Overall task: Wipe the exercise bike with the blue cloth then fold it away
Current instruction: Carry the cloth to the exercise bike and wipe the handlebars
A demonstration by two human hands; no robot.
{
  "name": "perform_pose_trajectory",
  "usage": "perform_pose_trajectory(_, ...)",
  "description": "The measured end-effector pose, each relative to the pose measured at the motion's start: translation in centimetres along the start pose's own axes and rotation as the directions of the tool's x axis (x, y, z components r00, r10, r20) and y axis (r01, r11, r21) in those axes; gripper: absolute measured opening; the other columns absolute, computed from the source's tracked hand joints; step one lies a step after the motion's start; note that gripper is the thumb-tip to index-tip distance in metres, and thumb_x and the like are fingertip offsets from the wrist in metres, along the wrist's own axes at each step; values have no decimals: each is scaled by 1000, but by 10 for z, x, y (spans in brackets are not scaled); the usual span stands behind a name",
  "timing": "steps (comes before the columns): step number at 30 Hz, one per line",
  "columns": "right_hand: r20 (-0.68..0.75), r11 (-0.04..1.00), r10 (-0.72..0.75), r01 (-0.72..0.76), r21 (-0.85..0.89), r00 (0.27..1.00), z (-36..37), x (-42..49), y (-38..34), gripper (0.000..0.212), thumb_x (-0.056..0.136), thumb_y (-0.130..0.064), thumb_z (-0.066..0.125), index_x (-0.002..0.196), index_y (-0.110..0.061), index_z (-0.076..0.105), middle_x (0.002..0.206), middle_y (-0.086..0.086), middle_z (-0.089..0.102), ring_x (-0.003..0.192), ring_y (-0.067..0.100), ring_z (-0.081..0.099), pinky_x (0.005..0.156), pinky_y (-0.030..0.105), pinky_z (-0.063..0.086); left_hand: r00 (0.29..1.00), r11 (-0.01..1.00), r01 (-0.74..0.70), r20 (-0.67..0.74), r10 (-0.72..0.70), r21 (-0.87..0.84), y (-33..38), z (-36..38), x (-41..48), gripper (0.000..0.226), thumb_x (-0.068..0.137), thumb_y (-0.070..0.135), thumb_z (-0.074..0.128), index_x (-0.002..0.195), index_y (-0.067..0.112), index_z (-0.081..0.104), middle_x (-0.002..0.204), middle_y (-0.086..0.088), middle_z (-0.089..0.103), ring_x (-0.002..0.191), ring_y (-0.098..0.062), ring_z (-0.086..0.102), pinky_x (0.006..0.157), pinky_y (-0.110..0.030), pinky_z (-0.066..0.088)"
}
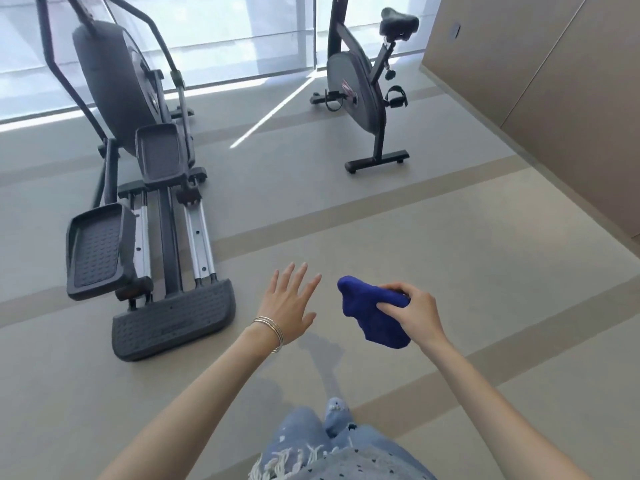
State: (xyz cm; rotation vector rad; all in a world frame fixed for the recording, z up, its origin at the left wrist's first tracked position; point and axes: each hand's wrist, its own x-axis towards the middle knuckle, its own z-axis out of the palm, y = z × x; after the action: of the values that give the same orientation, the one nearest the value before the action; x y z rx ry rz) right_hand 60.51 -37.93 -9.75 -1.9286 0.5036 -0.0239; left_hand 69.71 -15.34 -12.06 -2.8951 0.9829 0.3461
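The crumpled cloth of deep royal blue shows at 5 o'clock. At 1 o'clock, the matt black upright exercise bike bears a small red-and-white mark. At 10 o'clock, the dark grey elliptical trainer has silver rails and dotted pedals. The pale grey floor carries taupe stripes.

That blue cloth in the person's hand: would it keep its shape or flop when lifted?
Probably floppy: the blue cloth bunches and droops below the right hand gripping it. Likely light, since one hand pinches it aloft. Its matte, soft look suggests it won't slip.
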Motion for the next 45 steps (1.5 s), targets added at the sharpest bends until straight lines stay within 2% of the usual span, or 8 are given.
perform_pose_trajectory(10, 16, 999, 51, -51, 1, 999, 6, 134, -21, 27, 74, -6, 65, 81, -31, 70, 79, -19, 71, 76, -8, 63, 61, 1, 43, 999, 1000, 28, 34, -29, 7, -62, -26, 132, 73, 92, 48, 41, 148, 28, 0, 159, -9, -2, 146, -32, -4, 118, -49, 0)
perform_pose_trajectory(16, -15, 999, 49, -49, 14, 999, 23, 233, -60, 28, 74, -6, 66, 79, -33, 69, 79, -22, 71, 76, -9, 63, 61, 1, 43, 999, 999, -17, 31, 16, 35, -114, -54, 234, 73, 92, 48, 41, 148, 27, 0, 159, -8, -1, 146, -32, -5, 118, -49, 0)
perform_pose_trajectory(23, -72, 1000, 27, -27, 0, 997, 48, 343, -113, 29, 73, -4, 65, 78, -32, 70, 78, -15, 72, 74, -3, 64, 62, 7, 47, 993, 988, -116, 41, 113, 100, -183, -93, 332, 72, 93, 46, 39, 148, 25, -3, 159, -8, 0, 146, -33, -3, 118, -51, 0)
perform_pose_trajectory(28, -24, 999, 52, -52, 5, 998, 66, 398, -128, 31, 73, -3, 65, 78, -33, 70, 79, -16, 72, 76, -4, 64, 64, 8, 47, 992, 991, -97, 85, 89, 94, -220, -97, 371, 70, 94, 45, 38, 148, 25, -2, 159, -8, 2, 146, -32, 1, 117, -52, 1)
perform_pose_trajectory(31, 7, 999, 43, -43, 4, 999, 70, 431, -132, 32, 73, -4, 66, 76, -36, 69, 81, -22, 71, 78, -7, 64, 66, 4, 45, 990, 993, -80, 125, 68, 91, -237, -94, 396, 70, 94, 44, 39, 148, 27, -1, 159, -7, 3, 146, -32, 2, 117, -52, 1)
perform_pose_trajectory(39, 62, 1000, 11, -10, -16, 998, 54, 555, -146, 31, 73, -7, 66, 78, -38, 69, 82, -20, 71, 79, -6, 64, 67, 4, 45, 991, 995, -27, 132, 15, 92, -264, -114, 509, 69, 94, 45, 39, 148, 27, 0, 159, -8, 1, 146, -32, -1, 117, -52, 1)
perform_pose_trajectory(45, -24, 999, -7, 7, 32, 1000, 11, 680, -180, 27, 75, -10, 68, 78, -37, 68, 81, -23, 71, 79, -7, 63, 62, 3, 45, 997, 993, -36, 73, 28, 109, -278, -168, 635, 70, 93, 45, 39, 148, 27, -1, 159, -8, 0, 146, -32, -3, 117, -51, -1)
